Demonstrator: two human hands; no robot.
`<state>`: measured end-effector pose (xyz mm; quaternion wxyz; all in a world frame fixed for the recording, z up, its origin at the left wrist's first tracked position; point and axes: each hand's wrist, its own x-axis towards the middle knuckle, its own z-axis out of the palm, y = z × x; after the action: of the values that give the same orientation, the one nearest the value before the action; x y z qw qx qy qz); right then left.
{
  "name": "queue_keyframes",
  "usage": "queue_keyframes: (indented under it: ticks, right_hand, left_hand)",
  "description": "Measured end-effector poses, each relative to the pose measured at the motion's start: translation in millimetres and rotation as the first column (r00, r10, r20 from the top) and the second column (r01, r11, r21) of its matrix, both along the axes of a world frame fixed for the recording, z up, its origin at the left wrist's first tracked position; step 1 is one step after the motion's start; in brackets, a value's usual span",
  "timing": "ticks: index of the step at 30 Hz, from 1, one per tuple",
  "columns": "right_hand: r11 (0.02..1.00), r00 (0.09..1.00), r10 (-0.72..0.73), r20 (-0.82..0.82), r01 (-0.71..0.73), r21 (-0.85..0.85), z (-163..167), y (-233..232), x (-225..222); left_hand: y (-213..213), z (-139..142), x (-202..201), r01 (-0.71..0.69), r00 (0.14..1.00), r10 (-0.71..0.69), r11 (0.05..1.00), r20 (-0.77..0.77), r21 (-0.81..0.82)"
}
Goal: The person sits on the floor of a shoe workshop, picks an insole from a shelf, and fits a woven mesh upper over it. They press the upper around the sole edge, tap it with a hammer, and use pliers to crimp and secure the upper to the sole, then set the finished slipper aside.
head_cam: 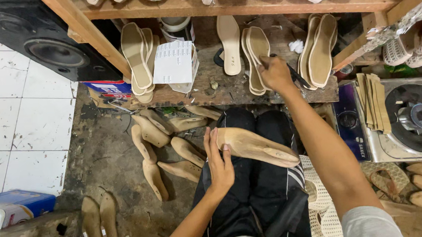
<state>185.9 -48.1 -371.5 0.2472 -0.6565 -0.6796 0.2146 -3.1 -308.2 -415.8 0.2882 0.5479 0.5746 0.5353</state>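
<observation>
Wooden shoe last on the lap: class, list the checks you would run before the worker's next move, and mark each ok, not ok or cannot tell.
1. Tan wooden shoe last steadied on the lap by the left hand: ok.
2. Right hand has reached the beige flat insoles on the worn wooden bench: ok.
3. Right fingers closed on one insole: cannot tell.
4. Dark tool beside that hand is clear of the fingers: cannot tell.
5. Spare wooden lasts lie on the floor beside the left knee: ok.
</observation>
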Motion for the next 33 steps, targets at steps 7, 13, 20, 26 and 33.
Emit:
queue_keyframes:
  ticks: [7,13,20,26,33]
  right_hand:
    - [0.953,0.998,-0.056,0.032,0.043,0.300,-0.5,-8.3,0.4]
    - [0.964,0.996,-0.036,0.081,0.014,0.266,-10.7,-16.6,-3.7]
    - [0.954,0.983,-0.179,0.034,0.165,0.250,-25.9,-14.9,-14.5]
    - [0.936,0.979,-0.033,-0.203,0.101,0.336,7.3,-43.5,0.4]
    - [0.834,0.301,-0.112,-0.947,-0.490,-0.254,77.4,-191.6,-12.8]
  left_hand:
    - [-2.9,5.3,-2.2,-0.012,1.000,0.012,1.000,0.015,-0.008]
    - [-4.6,5.1,-5.4,-0.029,0.999,0.030,0.999,-0.012,0.033]
    - [-7.0,-0.9,-4.2,-0.038,0.999,0.039,0.999,-0.017,0.019]
    - [-5.4,12.0,-16.0,-0.103,0.982,0.104,0.995,0.157,-0.012]
    - [23.2,64.3,-10.4,0.190,0.307,-0.370,0.926,0.877,0.325]
